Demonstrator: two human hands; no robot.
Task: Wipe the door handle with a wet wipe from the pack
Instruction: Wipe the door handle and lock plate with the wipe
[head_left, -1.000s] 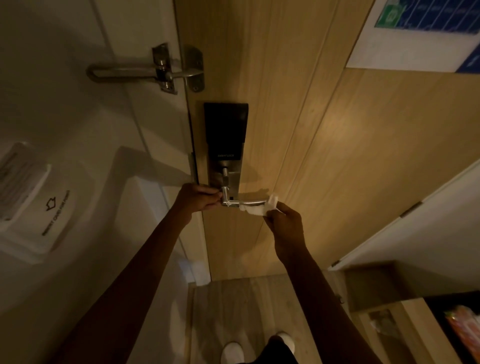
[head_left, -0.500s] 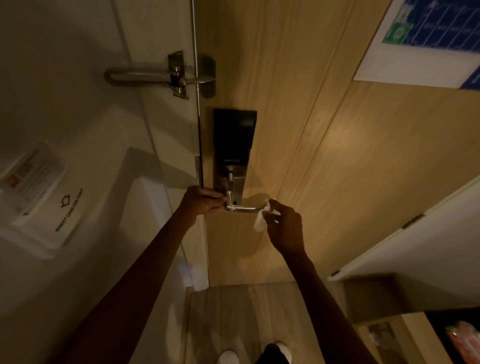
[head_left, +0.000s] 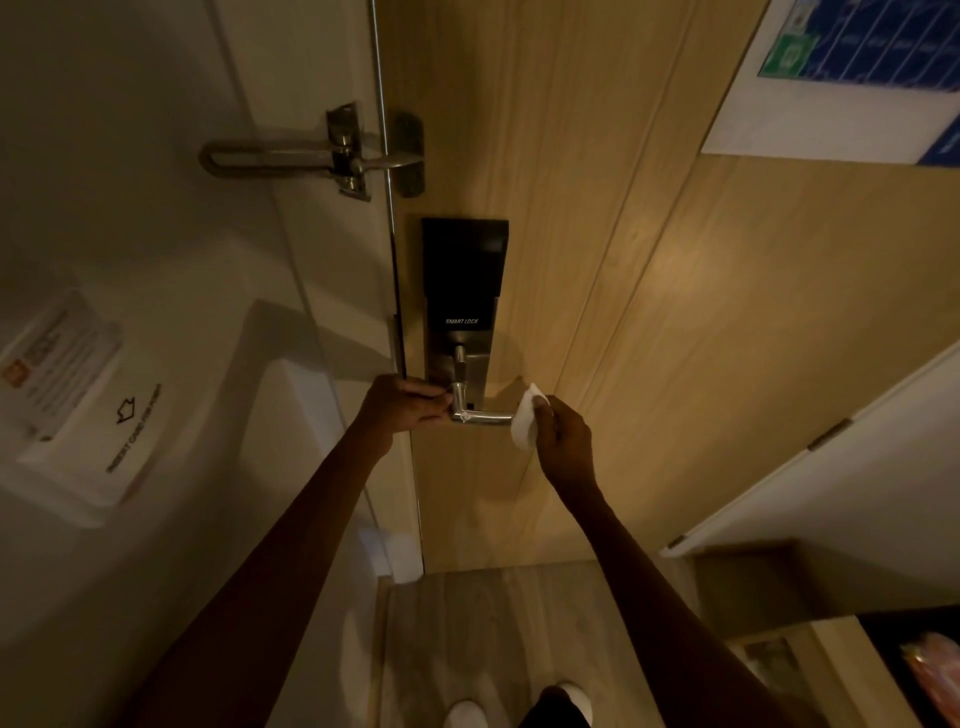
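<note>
A silver lever door handle (head_left: 483, 415) sticks out below a black smart lock panel (head_left: 464, 275) on the wooden door (head_left: 649, 312). My left hand (head_left: 402, 402) rests at the handle's pivot end, fingertips touching the metal neck. My right hand (head_left: 563, 439) pinches a white wet wipe (head_left: 524, 423), which sits against the free tip of the lever. The wipe pack is not in view.
A metal swing-bar door guard (head_left: 332, 156) spans the frame above the lock. A card holder (head_left: 88, 400) is on the left wall. A white cabinet door (head_left: 831, 478) stands open at right, over a shelf. My shoes (head_left: 519, 709) are on the wooden floor.
My right hand has slid the wipe off the lever's length to its free tip. The left hand has stayed at the pivot. The camera has tilted slightly.
</note>
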